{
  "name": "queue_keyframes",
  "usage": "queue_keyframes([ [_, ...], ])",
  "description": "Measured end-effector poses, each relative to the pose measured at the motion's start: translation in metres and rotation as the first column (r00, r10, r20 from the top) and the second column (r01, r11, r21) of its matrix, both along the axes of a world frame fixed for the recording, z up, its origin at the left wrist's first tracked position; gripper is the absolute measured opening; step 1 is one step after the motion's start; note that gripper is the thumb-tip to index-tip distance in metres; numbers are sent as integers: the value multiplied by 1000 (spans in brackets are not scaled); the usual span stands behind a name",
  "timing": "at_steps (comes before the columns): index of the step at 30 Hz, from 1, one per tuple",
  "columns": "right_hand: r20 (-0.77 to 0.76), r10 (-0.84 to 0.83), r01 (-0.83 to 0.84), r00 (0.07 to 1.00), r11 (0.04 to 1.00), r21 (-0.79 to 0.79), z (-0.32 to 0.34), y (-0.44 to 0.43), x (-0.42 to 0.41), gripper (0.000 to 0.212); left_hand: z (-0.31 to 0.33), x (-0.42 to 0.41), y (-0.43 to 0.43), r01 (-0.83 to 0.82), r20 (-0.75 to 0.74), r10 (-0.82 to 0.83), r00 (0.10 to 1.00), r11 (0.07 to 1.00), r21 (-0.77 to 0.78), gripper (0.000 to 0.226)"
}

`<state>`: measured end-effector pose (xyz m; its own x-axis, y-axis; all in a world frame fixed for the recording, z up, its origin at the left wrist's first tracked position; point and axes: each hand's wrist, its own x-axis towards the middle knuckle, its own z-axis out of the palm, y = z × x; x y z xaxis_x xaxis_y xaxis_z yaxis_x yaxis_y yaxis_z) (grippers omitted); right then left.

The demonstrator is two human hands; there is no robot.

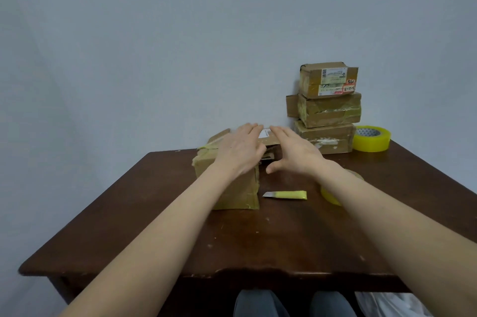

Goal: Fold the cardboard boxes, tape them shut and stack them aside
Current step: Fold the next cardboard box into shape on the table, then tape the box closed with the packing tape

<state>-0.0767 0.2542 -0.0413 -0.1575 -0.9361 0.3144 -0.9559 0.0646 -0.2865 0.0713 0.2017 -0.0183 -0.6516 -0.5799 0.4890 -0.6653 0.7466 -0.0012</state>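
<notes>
A worn cardboard box (232, 187) with old yellow tape stands near the middle of the dark wooden table (258, 244). My left hand (240, 151) lies flat on its top flap with straight fingers. My right hand (294, 154) hovers at the box's right side, fingers extended over the far flap and thumb spread below. A stack of three taped boxes (326, 110) stands at the back right against the wall. A yellow-handled cutter (286, 195) lies on the table just right of the box.
A large roll of yellow tape (371, 138) sits at the back right beside the stack. A second tape roll (333, 195) lies partly hidden under my right forearm. The wall runs close behind. My knees show below the table's near edge.
</notes>
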Motion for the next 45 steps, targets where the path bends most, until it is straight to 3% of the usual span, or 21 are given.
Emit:
queue_keyframes([
  [8, 29, -289, 289, 957, 957, -6, -23, 41, -54, 56, -29, -82, 28, 98, 65, -111, 992, 980, 174, 49],
  [16, -85, -381, 388, 920, 865, 317, -47, 85, -78, 68, -66, -104, 31, 26, 50, -54, 997, 893, 449, 54],
  [18, -64, -368, 371, 928, 885, 281, -56, 84, -80, 57, -69, -104, 28, 22, 33, -44, 998, 872, 489, 53],
  [21, 91, -385, 366, 918, 915, 171, -55, 84, -85, 39, -73, -105, 25, 48, 4, -59, 998, 855, 516, 51],
  [27, -92, -257, 272, 962, 878, 395, -57, 85, -95, 41, -81, -110, 24, 66, -46, -49, 998, 835, 546, 49],
  [30, -33, -288, 285, 957, 912, 297, -64, 77, -99, 35, -80, -111, 25, 113, -122, -54, 991, 823, 557, 46],
  [32, 180, -279, 253, 943, 955, 154, -59, 70, -100, 26, -68, -111, 26, 172, -209, -71, 975, 837, 519, 43],
  [34, 405, -160, 181, 900, 983, -16, -45, 61, -98, 10, -47, -109, 28, 224, -303, -87, 949, 861, 456, 41],
  [36, 521, -22, 123, 853, 980, -160, -23, 51, -90, 9, -19, -103, 27, 248, -375, -86, 923, 879, 407, 39],
  [40, 613, 105, 100, 783, 952, -291, 18, 33, -66, 20, 24, -80, 15, 213, -454, -31, 890, 910, 355, 23],
  [45, 634, 139, 88, 761, 946, -313, 42, 9, -42, 24, 41, -56, -3, 179, -559, 59, 827, 915, 361, 6],
])
